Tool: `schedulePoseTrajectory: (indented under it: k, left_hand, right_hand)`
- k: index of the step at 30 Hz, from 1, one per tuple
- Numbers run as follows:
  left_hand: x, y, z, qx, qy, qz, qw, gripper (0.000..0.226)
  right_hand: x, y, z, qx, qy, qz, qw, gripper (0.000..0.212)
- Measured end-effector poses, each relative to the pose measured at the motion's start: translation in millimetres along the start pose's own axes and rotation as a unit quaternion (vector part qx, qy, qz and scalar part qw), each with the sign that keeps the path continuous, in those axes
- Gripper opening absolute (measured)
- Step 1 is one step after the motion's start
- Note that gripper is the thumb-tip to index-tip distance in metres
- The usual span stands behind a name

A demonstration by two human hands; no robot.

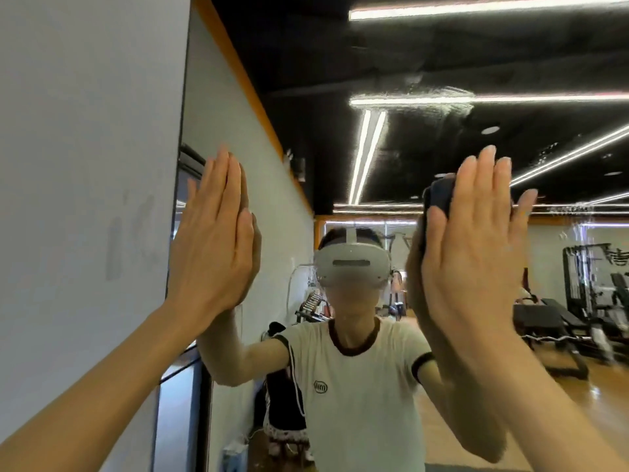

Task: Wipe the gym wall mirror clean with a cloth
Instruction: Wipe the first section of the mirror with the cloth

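Observation:
The wall mirror (391, 158) fills the view from its left edge outward and reflects a person in a white shirt and headset. My left hand (212, 240) lies flat on the glass near the mirror's left edge, fingers straight and together. My right hand (476, 240) is raised at head height with straight fingers, pressing a dark blue cloth (437, 195) against the mirror. Only the cloth's upper left edge shows past my fingers. Streaky smears (425, 100) mark the glass above the cloth.
A plain grey wall (85, 165) adjoins the mirror on the left. Reflected in the glass are weight benches and racks (561, 321) on a wooden floor at the right, ceiling strip lights, and bags on the floor behind the person.

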State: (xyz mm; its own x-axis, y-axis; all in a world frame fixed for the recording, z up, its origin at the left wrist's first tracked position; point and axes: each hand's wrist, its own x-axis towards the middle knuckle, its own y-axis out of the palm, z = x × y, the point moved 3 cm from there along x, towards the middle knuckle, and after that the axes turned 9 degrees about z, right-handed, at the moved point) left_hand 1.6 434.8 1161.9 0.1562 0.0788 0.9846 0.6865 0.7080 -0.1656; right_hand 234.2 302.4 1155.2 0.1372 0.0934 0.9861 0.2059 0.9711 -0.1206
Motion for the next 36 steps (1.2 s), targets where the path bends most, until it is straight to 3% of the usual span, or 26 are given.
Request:
schedulePoseTrajectory:
  k: [5,7,9,12,15,19,21,24,28,30,33,35,36]
  left_hand:
    - [-2.4,-0.1,0.1,0.001,-0.012,0.021,1.0,0.063]
    - [-3.6,-0.1,-1.0,-0.008,-0.01,0.021,1.0,0.063]
    - [-4.1,-0.2,0.0,-0.023,-0.014,0.018,0.999,0.063]
    - [-2.2,0.4,2.5,-0.013,-0.009,0.007,1.0,0.062]
    - [-2.6,2.0,1.9,-0.019,-0.004,-0.005,1.0,0.062]
    - [-4.0,2.1,0.9,-0.053,-0.001,-0.004,0.999,0.062]
    - [-3.6,1.7,1.1,-0.059,-0.007,0.0,0.998,0.062]
    - [-2.6,1.0,2.7,-0.038,0.007,0.004,0.999,0.061]
    - [-4.0,2.0,5.6,-0.079,0.008,0.013,0.997,0.061]
    - [-3.1,2.3,4.8,-0.089,0.021,0.006,0.996,0.06]
    - [2.0,3.4,-3.3,-0.062,0.026,-0.013,0.998,0.059]
    - [7.2,2.8,-15.5,-0.07,0.015,-0.021,0.997,0.065]
    - [9.5,2.4,-22.8,-0.079,0.017,-0.023,0.996,0.066]
  right_hand:
    - [11.0,30.7,107.2,-0.045,-0.201,0.015,0.979,0.06]
    - [19.4,32.8,106.6,-0.04,-0.227,0.014,0.973,0.058]
    - [24.9,23.0,73.4,0.02,-0.189,-0.002,0.982,0.053]
    - [30.2,-0.2,7.9,0.085,-0.037,-0.013,0.996,0.049]
    - [34.6,-3.8,28.4,0.075,0.023,-0.033,0.996,0.052]
    - [43.9,28.1,138.4,-0.004,-0.177,-0.006,0.984,0.058]
    - [55.1,33.1,150.0,-0.051,-0.234,0.0,0.971,0.058]
    - [68.9,18.1,98.8,-0.02,-0.179,-0.005,0.984,0.055]
    - [75.1,-14.5,0.9,0.041,0.022,-0.034,0.998,0.054]
    - [76.9,-15.9,15.9,0.081,0.06,-0.05,0.994,0.051]
    - [81.9,5.4,96.5,0.056,-0.109,-0.015,0.992,0.038]
    - [83.4,24.1,127.6,-0.01,-0.224,0.008,0.975,0.046]
    - [90.6,23.7,121.3,-0.034,-0.233,0.004,0.972,0.05]
